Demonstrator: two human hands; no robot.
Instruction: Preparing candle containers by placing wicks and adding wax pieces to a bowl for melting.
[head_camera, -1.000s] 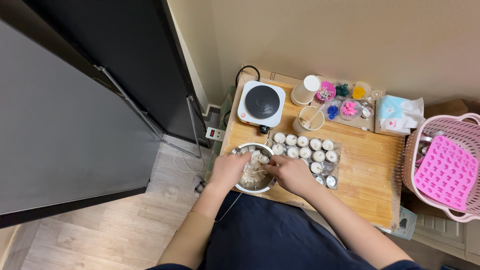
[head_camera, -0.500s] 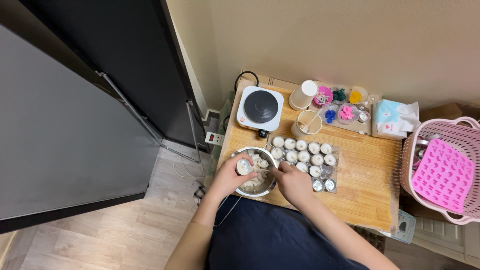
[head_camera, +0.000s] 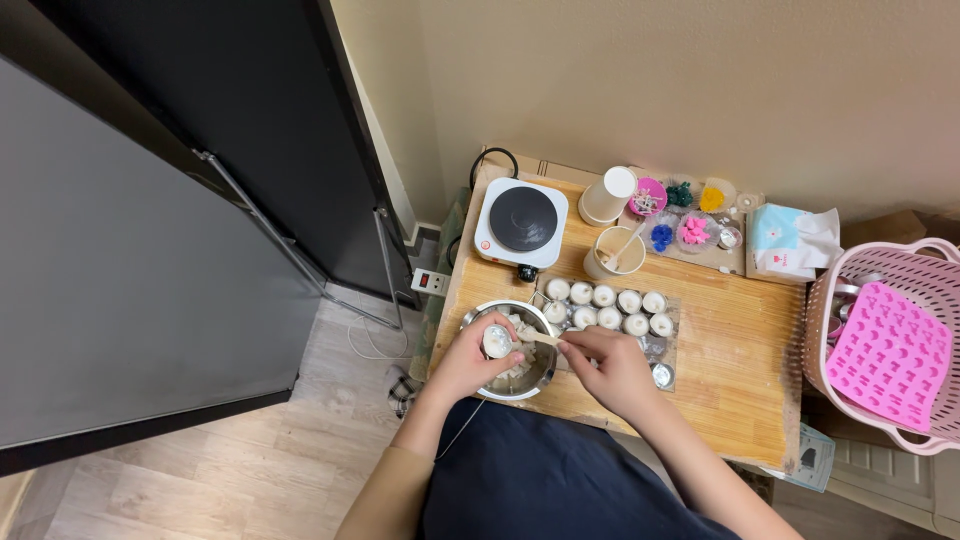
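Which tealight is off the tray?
The white tealight in the left hand, held over the steel bowl; the other tealights sit in rows on the table.

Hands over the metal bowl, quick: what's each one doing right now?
Left hand: closed around a small white candle cup.
Right hand: pinching a thin wooden stick that points at the cup.

Two hands, one steel bowl (head_camera: 540, 375), one hotplate (head_camera: 522, 221), two paper cups (head_camera: 607, 196), one pink basket (head_camera: 880, 262), about nine white tealights (head_camera: 606, 295) visible.
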